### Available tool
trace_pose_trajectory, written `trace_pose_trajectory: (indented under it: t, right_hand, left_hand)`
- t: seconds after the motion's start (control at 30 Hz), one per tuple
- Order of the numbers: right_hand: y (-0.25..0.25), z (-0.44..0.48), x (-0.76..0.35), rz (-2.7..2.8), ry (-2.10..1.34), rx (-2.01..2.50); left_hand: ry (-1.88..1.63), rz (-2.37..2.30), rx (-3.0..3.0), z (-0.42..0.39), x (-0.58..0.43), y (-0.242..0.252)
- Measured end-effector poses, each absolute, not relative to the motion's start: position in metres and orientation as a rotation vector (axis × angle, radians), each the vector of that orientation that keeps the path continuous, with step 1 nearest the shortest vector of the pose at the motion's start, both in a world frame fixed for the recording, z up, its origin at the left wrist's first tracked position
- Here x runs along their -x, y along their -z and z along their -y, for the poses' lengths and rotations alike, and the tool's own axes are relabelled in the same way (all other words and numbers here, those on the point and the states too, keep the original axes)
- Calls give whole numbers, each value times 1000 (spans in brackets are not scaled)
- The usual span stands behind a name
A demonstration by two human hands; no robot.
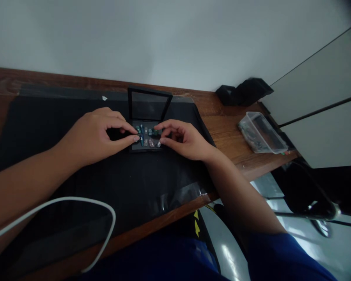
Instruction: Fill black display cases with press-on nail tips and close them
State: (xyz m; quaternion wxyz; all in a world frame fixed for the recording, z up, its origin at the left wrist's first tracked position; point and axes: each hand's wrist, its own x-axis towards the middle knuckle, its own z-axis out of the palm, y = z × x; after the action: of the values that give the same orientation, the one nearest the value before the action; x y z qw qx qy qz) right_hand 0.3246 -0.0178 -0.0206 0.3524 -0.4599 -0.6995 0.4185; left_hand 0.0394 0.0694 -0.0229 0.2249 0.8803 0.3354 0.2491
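A small black case (pixel 137 148) lies on the dark mat, its framed clear lid (pixel 149 104) raised at the back. Two rows of what look like press-on nails (pixel 146 143) fill it, in blue, green, clear and pinkish tones. At the case's left side, my left hand (pixel 101 132) brings thumb and index fingertip close together over the leftmost nails; whatever lies between them is hidden. My right hand (pixel 184 138) reaches in from the right, index finger and thumb apart. Its thumb is beside a silvery nail (pixel 158 144), its index tip near a dark green one (pixel 155 132).
A black mat (pixel 111 183) covers much of the wooden table (pixel 219 125). To the right stand a clear plastic box (pixel 263 134) with small packets and a black object (pixel 245 93). A white cable (pixel 76 198) loops at lower left. A white scrap (pixel 104 98) lies behind.
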Motion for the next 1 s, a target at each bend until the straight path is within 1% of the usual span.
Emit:
trace_pose_trajectory:
  t: [0.23, 1.0]
  right_hand:
    - [23, 21, -322, 1812, -994, 1192]
    - [24, 25, -319, 1873, -885, 1187]
  left_hand:
    - [-658, -887, -2438, -69, -38, 22]
    - [-648, -838, -2414, -73, -38, 25]
